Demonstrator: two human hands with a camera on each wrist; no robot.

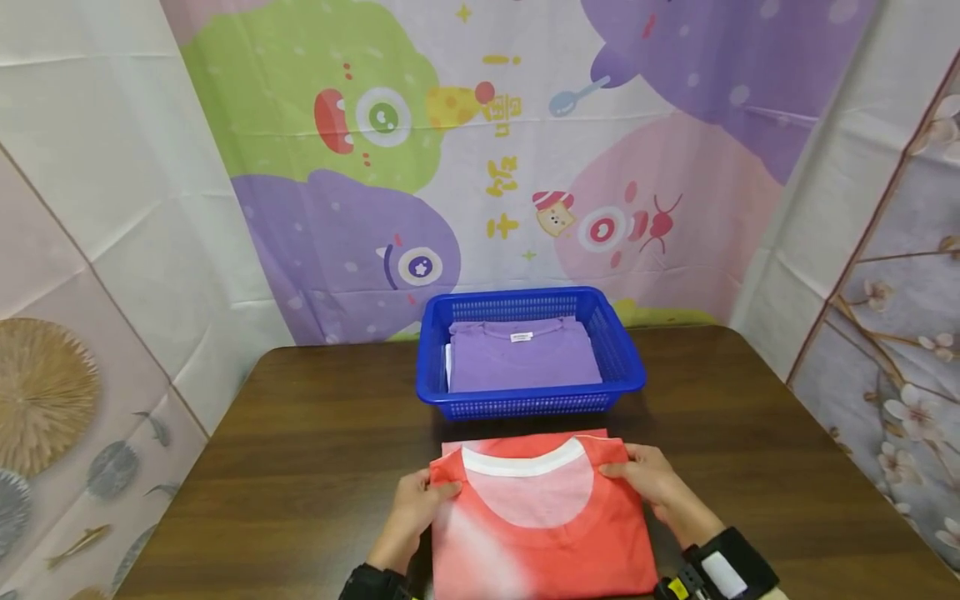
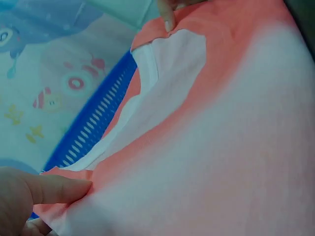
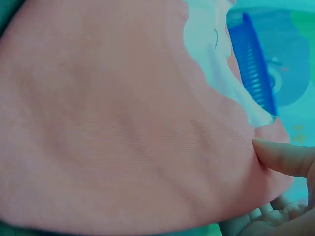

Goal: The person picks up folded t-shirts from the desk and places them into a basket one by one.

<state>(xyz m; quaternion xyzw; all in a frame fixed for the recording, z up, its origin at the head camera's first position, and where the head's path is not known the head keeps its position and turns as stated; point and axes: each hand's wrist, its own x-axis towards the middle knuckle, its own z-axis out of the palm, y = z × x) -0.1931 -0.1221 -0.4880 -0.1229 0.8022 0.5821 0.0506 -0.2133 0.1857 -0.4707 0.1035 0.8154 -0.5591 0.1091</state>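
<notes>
A red and white T-shirt [image 1: 547, 550], folded into a rough rectangle, lies at the table's front with its white neckband toward the basket. My left hand [image 1: 417, 508] pinches the left shoulder edge, thumb on top and fingers beneath. At the opposite shoulder, my right hand [image 1: 660, 482] pinches the cloth the same way. In the left wrist view the left thumb [image 2: 61, 189] presses on the fabric by the collar. The right wrist view has the right thumb [image 3: 283, 156] on the cloth, with the other fingers partly hidden below it.
Just beyond the shirt stands a blue plastic basket [image 1: 531, 403] with slotted walls. Inside it lies a folded purple T-shirt [image 1: 525, 358], with a white edge showing at its left. The brown wooden table [image 1: 315, 450] reaches back to a cartoon-printed cloth [image 1: 487, 275].
</notes>
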